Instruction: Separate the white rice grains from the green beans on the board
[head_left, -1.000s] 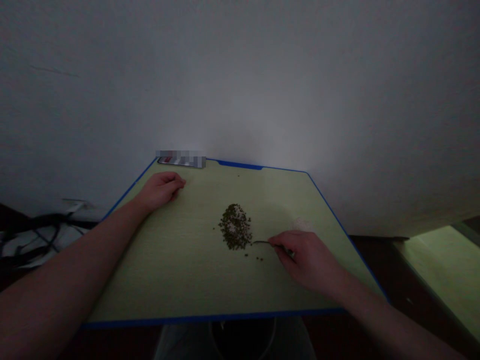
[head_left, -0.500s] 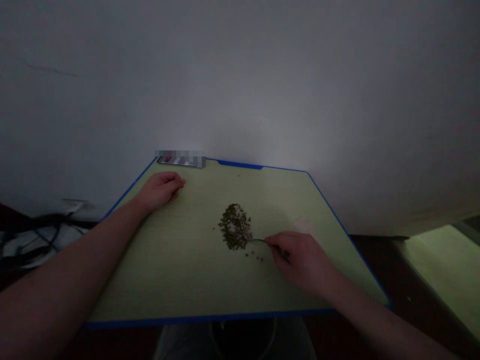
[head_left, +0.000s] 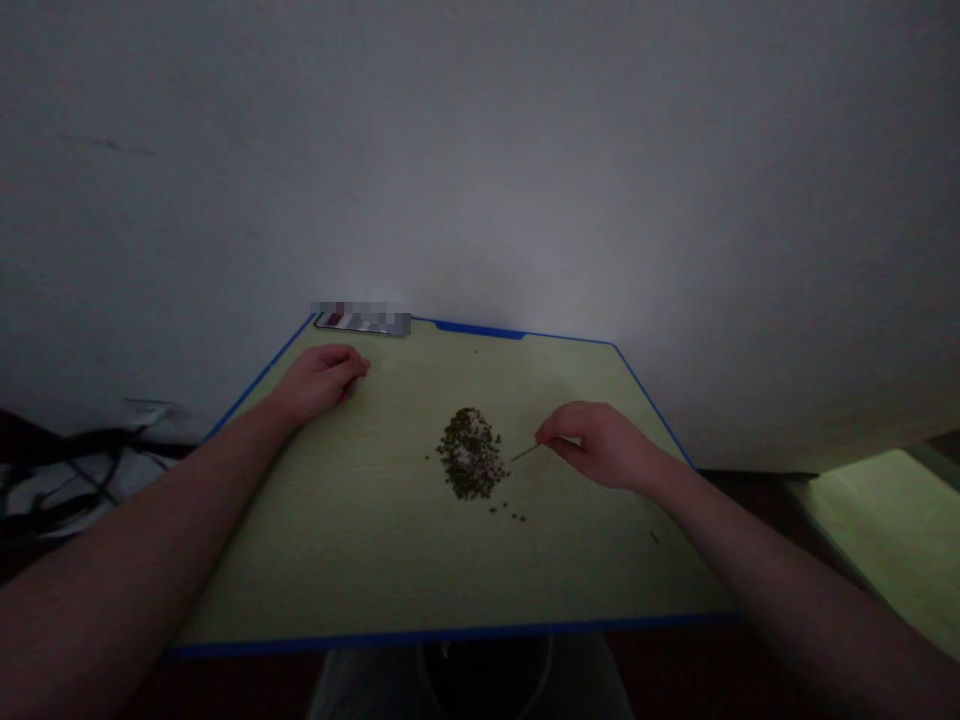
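Thin tool pinched just beside a mixed heap

I take the heap as the centre of my dial, with twelve toward the wall. At ten o'clock my left hand point(head_left: 321, 380) rests on the blue-edged tabletop point(head_left: 360, 560), probably to steady me. Its fingers curl in, but their undersides are turned away, so I cannot tell how tightly they close or whether they hide anything. At eleven lies a phone point(head_left: 367, 322), partly blurred out, set against the far edge, I suppose to leave working room. The heap point(head_left: 470, 455) of small green grains, perhaps mung beans, and paler ones sits near the table's middle, likely so that either hand reaches it. At three o'clock my right hand point(head_left: 592, 440) is closed in a fingertip pinch on a thin tool point(head_left: 526, 452), presumably for fine control; the tip points at the heap's edge, just beside it.

Counting from the left: one phone, one heap with too many grains to number, one stray green grain point(head_left: 427, 457) at nine, one dark speck point(head_left: 476, 351) at twelve, four loose grains point(head_left: 514, 516) around five, one tool, and one dark reddish sliver point(head_left: 654, 537) at four, near my right forearm.
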